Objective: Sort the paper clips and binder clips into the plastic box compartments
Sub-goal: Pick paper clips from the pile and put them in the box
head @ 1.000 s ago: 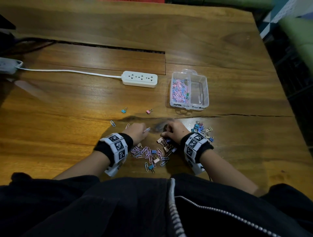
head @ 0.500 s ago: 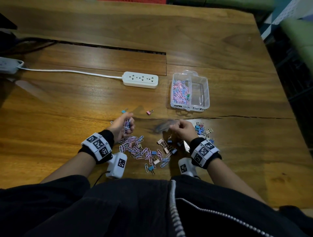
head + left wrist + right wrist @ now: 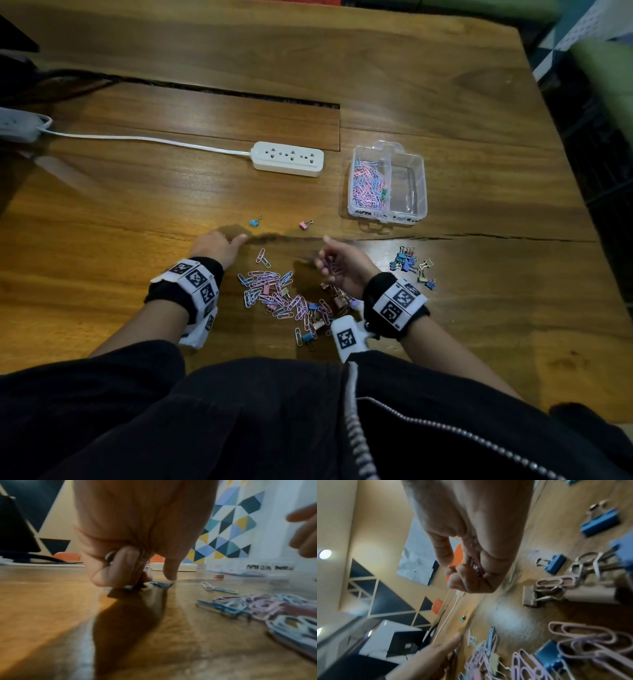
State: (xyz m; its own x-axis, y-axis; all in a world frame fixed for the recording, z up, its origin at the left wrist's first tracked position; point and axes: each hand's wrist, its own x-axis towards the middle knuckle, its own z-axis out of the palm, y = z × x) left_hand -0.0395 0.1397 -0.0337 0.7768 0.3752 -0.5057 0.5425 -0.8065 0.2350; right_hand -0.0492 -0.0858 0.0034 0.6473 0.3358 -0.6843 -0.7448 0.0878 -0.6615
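Observation:
A clear two-compartment plastic box point(image 3: 416, 214) holds pink and blue paper clips point(image 3: 368, 185) on its left side; its right side is bare. A mixed pile of paper clips and binder clips point(image 3: 274, 296) lies between my hands. My left hand point(image 3: 219, 245) is down on the table left of the pile, thumb and curled fingers pinching a blue paper clip point(image 3: 161, 584). My right hand point(image 3: 337, 265) hovers over the pile's right edge, its fingers curled round a few purple paper clips point(image 3: 476, 566). Several binder clips point(image 3: 407, 263) lie to its right.
A blue binder clip point(image 3: 254, 222) and a pink one point(image 3: 305, 224) lie alone beyond my hands. A white power strip point(image 3: 287, 158) with its cord sits left of the box. A dark crack point(image 3: 479, 236) runs across the wooden table.
My left hand, lifted with clips half a second ago, has dropped to the table and moved left. My right hand has shifted left and turned up, now holding purple clips.

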